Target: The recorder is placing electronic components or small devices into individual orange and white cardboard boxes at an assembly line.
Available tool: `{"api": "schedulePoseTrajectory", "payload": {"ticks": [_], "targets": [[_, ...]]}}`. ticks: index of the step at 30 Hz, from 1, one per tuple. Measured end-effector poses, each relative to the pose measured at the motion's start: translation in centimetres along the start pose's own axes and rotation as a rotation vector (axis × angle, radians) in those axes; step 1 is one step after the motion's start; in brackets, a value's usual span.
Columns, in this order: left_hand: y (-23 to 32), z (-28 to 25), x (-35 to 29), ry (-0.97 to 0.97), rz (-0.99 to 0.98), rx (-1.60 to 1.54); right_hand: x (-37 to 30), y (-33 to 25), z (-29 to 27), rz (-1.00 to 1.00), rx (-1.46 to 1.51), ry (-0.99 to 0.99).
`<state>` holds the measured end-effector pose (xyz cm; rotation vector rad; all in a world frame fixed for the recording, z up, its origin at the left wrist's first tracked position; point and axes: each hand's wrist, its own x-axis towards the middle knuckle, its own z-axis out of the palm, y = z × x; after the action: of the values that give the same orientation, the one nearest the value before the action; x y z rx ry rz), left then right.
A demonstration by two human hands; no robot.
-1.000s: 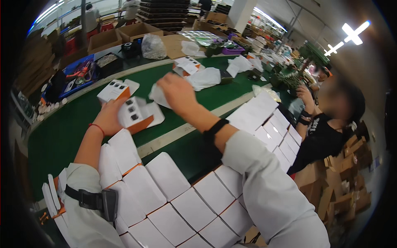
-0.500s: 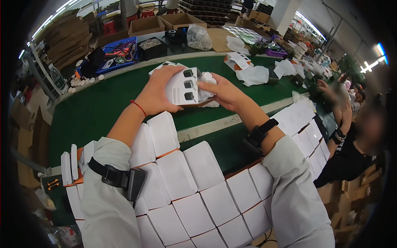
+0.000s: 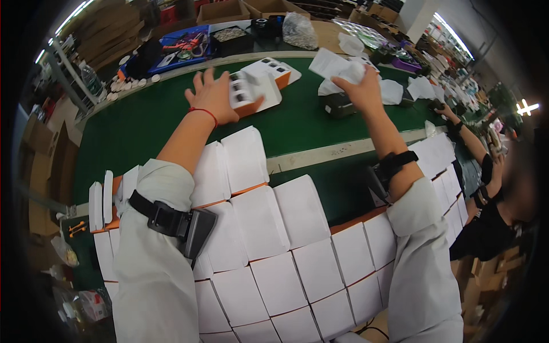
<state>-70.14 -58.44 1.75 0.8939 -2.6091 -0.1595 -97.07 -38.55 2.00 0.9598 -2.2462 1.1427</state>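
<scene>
My left hand (image 3: 211, 96) has its fingers spread beside a small white and orange carton (image 3: 245, 91) with dark pictures on it and a raised white flap. Close behind that carton lies another printed white and orange carton (image 3: 275, 70). Farther right, my right hand (image 3: 366, 91) pinches crumpled white wrapping (image 3: 351, 72) between thumb and fingers. Whatever is inside the wrapping is hidden. A flat white panel (image 3: 327, 63) shows just left of the wrapping; whether I hold it too, I cannot tell. Below sits a black device (image 3: 339, 105) on the green belt (image 3: 154, 123).
Rows of white cartons (image 3: 283, 283) with orange edges cover the near side. A blue tray (image 3: 183, 48) of tools and a clear plastic bag (image 3: 299, 30) stand beyond the belt. At the right a co-worker's hand (image 3: 449, 112) reaches over the belt.
My hands were together on the printed carton and white wrapping; now they are apart. The right has moved right with wrapping, while the left has opened beside the carton. The view has shifted.
</scene>
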Motion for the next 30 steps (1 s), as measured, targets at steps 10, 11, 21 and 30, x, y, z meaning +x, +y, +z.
{"api": "schedulePoseTrajectory", "payload": {"ticks": [10,11,21,30], "targets": [[-1.3,0.9,1.5,-0.24,0.203,-0.658,-9.2,-17.5,-2.9,-0.364,0.107,-1.051],[-1.2,0.8,1.4,-0.236,0.215,-0.667,-8.2,-16.9,-3.2,-0.361,0.093,-1.045],[-0.3,-1.1,-0.1,-0.86,0.323,-1.556,-2.5,-13.5,-4.7,-0.769,0.556,-0.171],[-1.2,-0.9,0.0,-0.893,0.079,-1.852,-0.9,-11.1,-5.2,-0.579,0.782,-0.189]]}}
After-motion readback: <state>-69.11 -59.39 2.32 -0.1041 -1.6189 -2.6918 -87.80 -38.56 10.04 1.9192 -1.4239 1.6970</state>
